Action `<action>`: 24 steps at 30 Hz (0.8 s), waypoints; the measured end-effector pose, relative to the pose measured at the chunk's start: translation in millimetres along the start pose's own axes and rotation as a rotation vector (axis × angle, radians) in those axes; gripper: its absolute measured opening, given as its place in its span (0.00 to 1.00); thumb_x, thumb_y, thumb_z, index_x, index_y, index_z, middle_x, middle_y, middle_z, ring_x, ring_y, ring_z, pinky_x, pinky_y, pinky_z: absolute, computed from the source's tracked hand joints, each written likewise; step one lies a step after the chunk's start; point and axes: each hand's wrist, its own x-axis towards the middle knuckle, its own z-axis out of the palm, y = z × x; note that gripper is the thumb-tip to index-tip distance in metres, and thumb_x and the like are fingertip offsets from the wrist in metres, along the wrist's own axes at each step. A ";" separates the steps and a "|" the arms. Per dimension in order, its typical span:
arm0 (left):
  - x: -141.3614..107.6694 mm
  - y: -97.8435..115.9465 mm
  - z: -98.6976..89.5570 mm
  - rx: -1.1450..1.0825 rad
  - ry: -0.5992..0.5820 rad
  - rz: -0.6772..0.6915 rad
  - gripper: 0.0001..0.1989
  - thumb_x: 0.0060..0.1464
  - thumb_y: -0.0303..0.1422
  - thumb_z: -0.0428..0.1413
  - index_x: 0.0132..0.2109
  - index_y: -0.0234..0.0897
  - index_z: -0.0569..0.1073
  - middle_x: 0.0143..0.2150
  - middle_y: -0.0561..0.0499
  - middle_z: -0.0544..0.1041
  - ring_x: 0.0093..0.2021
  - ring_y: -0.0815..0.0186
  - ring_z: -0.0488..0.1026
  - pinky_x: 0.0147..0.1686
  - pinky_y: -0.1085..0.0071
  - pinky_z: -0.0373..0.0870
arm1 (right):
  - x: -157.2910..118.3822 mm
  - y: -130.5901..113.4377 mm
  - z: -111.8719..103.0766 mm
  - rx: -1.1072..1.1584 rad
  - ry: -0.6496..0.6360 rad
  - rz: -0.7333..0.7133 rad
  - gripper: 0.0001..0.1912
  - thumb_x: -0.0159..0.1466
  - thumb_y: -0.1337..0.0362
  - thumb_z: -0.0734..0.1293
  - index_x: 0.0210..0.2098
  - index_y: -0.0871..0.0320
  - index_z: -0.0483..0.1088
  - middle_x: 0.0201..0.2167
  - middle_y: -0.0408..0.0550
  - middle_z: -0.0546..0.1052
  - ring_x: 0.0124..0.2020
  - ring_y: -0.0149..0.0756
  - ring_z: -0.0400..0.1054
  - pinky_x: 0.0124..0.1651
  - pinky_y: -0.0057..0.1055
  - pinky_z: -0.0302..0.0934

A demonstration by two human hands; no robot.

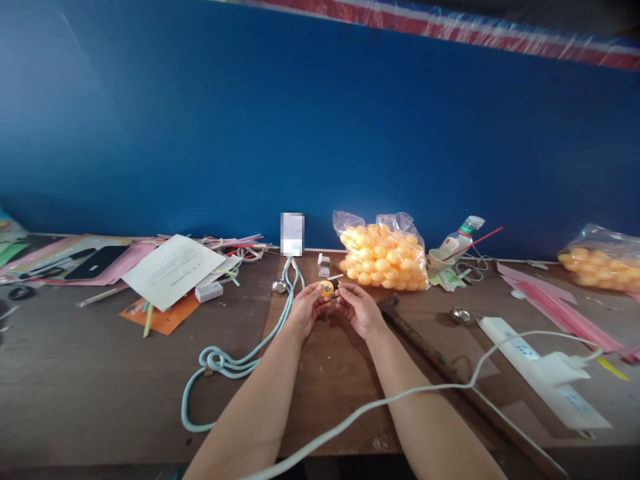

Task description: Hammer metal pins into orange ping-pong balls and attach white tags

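My left hand (309,309) pinches a small orange ball (327,289) with a dark and silvery patch on its face. Close beside it is my right hand (359,309), its thumb and fingers drawn together at the ball's right side around something small and dark that I cannot make out. Just behind the hands stands a clear plastic bag of orange balls (383,257). A small white box (324,265) lies behind the ball. To the left of my left hand rests a shiny silvery lump (279,286).
A light-blue cord (225,363) runs from a badge (293,235) by the blue wall. On the right lie a hammer (435,357), a power strip (545,373) and another silvery lump (460,315). A white cable (370,405) crosses above my forearms. Papers (173,271) lie left; a bottle (463,237) stands behind.
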 end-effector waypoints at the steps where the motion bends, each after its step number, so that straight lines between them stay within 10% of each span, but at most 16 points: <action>1: 0.1 -0.3 0.0 0.008 -0.004 -0.002 0.10 0.52 0.30 0.60 0.42 0.31 0.74 0.34 0.46 0.78 0.28 0.71 0.74 0.28 0.77 0.73 | -0.4 -0.1 0.3 -0.006 -0.009 -0.002 0.15 0.48 0.63 0.77 0.35 0.57 0.75 0.29 0.41 0.78 0.26 0.25 0.70 0.30 0.22 0.68; 24: 2.3 -5.3 -2.1 0.103 -0.160 0.031 0.22 0.44 0.38 0.67 0.45 0.32 0.77 0.35 0.46 0.77 0.32 0.71 0.72 0.33 0.75 0.70 | -5.2 -3.1 5.8 -0.069 -0.015 0.041 0.15 0.47 0.60 0.78 0.31 0.57 0.74 0.25 0.40 0.75 0.20 0.21 0.61 0.19 0.17 0.59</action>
